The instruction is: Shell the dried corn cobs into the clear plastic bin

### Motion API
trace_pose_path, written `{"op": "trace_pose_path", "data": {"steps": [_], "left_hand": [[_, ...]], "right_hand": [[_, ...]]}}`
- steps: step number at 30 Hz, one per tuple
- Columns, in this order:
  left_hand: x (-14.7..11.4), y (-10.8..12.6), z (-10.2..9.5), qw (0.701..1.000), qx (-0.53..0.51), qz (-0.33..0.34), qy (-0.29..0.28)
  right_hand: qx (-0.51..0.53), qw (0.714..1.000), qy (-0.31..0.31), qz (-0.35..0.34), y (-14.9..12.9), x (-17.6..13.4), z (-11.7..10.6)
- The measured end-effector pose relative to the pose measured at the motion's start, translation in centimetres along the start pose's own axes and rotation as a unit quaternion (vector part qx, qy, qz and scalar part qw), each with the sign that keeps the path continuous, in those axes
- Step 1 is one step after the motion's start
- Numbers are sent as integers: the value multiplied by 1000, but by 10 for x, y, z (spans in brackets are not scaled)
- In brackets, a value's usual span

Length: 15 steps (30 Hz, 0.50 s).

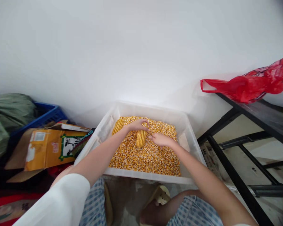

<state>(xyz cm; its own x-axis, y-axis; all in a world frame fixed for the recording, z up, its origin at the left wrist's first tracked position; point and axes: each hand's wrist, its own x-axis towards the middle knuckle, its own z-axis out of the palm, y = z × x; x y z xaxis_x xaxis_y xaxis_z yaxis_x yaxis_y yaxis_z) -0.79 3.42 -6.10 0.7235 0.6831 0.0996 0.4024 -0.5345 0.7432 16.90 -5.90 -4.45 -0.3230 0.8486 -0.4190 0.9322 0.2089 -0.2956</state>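
Note:
My left hand (139,125) is closed round the far end of an ear of corn (141,140), whose near end points toward me. From the right, my right hand (159,139) grips a thin dark pointed tool (150,134), its tip at the ear's right side; its exact kind is too small to make out. Below both hands lies a deep layer of loose corn kernels (143,161) in a white plastic bin (155,179). A second ear of corn (118,126) rests on the kernels at the bin's left side.
Left of the bin are a yellow printed cardboard box (49,149), a blue crate (47,114) and a green bag (9,116). On the right stands a black metal frame (226,163) with a red plastic bag (247,84) on top. A white wall (141,53) rises behind the bin.

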Motion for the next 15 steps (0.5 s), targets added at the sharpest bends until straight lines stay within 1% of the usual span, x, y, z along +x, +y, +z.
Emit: {"op": "trace_pose_path", "data": {"steps": [3,9,15], "left_hand": [[0,0,0,1000,-2,-1,3],[0,-1,0,1000,-6,-6,5],[-1,4,0,1000,-14,-6,3]], "right_hand": [[-8,1000,-19,7,-2,-2,1],[-15,1000,25,-5,-2,0,2],[-51,998,42,-19,1,3,2]]}}
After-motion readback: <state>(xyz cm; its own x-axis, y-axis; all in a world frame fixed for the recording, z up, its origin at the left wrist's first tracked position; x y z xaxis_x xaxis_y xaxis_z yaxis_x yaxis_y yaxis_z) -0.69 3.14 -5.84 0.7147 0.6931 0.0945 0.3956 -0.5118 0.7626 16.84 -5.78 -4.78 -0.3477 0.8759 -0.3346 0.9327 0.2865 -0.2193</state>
